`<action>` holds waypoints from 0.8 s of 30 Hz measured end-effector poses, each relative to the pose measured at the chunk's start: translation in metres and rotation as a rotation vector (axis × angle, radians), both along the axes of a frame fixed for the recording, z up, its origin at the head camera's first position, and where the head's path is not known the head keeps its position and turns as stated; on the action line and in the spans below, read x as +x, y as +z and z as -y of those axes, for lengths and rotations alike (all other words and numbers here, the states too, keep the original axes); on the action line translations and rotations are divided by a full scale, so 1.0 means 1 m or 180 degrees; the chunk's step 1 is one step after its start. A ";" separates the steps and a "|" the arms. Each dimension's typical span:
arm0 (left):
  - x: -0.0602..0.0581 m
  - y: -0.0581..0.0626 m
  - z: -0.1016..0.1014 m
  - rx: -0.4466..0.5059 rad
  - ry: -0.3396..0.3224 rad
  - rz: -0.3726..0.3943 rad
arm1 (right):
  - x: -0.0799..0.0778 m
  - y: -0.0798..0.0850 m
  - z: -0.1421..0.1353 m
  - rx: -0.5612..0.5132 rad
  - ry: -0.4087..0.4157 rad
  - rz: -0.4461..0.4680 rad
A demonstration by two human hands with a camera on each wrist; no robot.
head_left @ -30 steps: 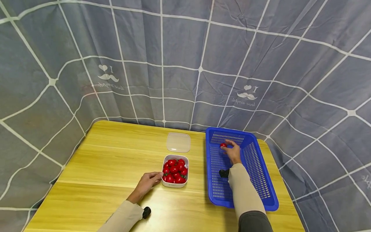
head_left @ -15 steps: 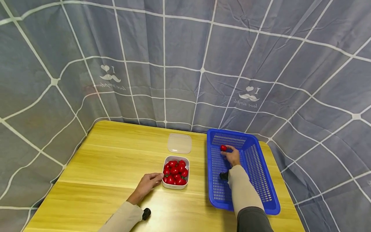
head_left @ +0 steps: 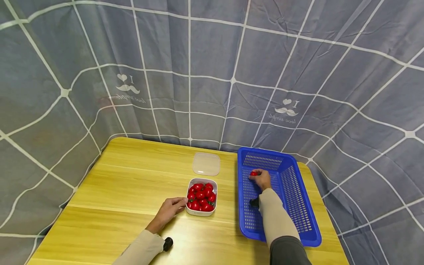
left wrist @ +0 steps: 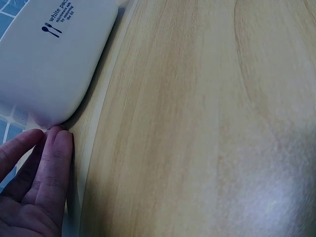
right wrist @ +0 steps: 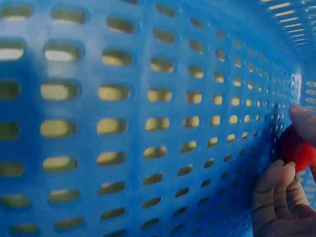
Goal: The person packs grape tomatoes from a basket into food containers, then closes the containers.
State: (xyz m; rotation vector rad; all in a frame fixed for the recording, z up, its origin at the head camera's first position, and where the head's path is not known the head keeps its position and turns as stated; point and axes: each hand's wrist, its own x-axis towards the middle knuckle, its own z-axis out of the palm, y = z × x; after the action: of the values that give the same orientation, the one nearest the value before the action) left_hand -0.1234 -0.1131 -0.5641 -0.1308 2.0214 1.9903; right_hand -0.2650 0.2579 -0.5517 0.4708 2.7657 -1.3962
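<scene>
My right hand pinches a red cherry tomato between thumb and fingers, inside the blue plastic basket. In the right wrist view the tomato lies close to the basket's slotted floor; whether it touches is unclear. At the table's middle stands a white lidless food container, filled with several cherry tomatoes, some with green stems. My left hand rests its fingertips against the container's left side, and in the left wrist view those fingertips meet its lower corner with the fingers fairly straight.
Just behind the container, a translucent flat lid lies on the wooden table. The basket's raised walls surround the right hand. A grey checked curtain hangs along the table's back and sides.
My right hand has moved a little toward me within the basket, with the cherry tomato still in its fingers. My left hand has stayed against the container. The head view has shifted slightly.
</scene>
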 end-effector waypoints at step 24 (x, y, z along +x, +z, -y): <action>0.001 0.004 -0.002 -0.0018 0.0063 0.0022 | 0.006 0.024 0.004 -0.0633 0.0318 0.0001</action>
State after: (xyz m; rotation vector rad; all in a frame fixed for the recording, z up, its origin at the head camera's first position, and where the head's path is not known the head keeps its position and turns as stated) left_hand -0.1227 -0.1106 -0.5605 -0.1594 2.0295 1.9934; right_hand -0.2593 0.2538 -0.5274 0.3216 2.5731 -1.6233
